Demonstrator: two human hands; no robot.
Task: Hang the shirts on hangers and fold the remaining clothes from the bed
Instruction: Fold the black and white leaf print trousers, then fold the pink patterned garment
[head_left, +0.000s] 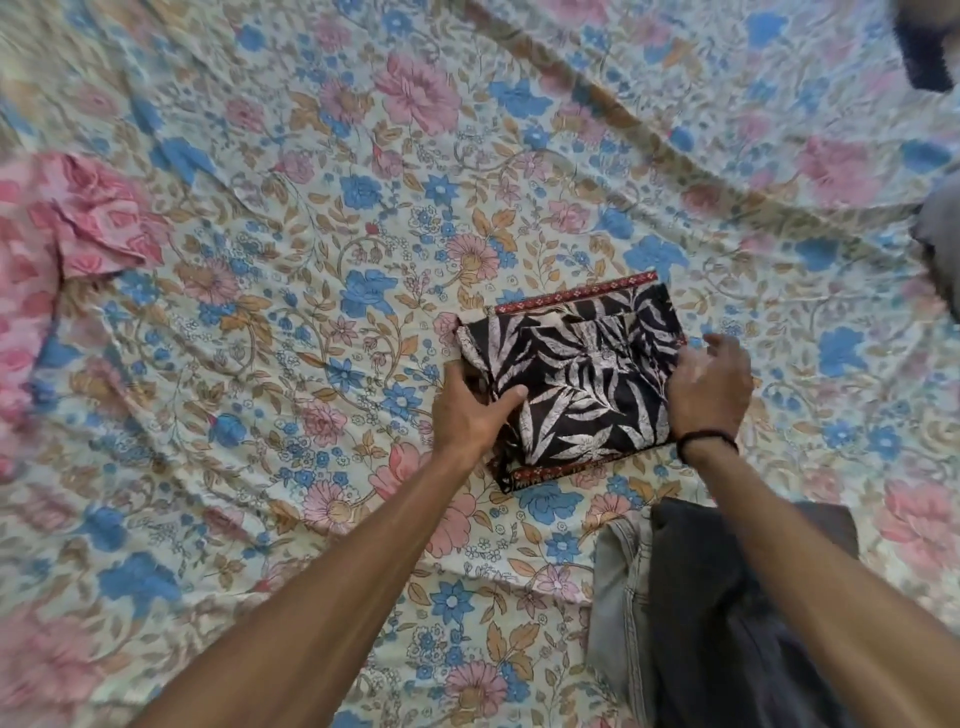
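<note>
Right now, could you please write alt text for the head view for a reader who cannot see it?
A person's left hand grips the left edge of a folded black leaf-print garment on a floral bedsheet, while the right hand touches its right edge. A pink garment lies far left; folded grey clothes sit nearby.

Pink garment (62, 244) cut by left edge, blurred. Dark cloth (930, 52) and grey cloth (940, 249) cropped right. Left hand (470, 410) fingertips hidden under folded leaf-print garment (576, 379).

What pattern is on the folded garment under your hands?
White leaf print on black, with a red patterned border, on the folded garment; head view.
</note>
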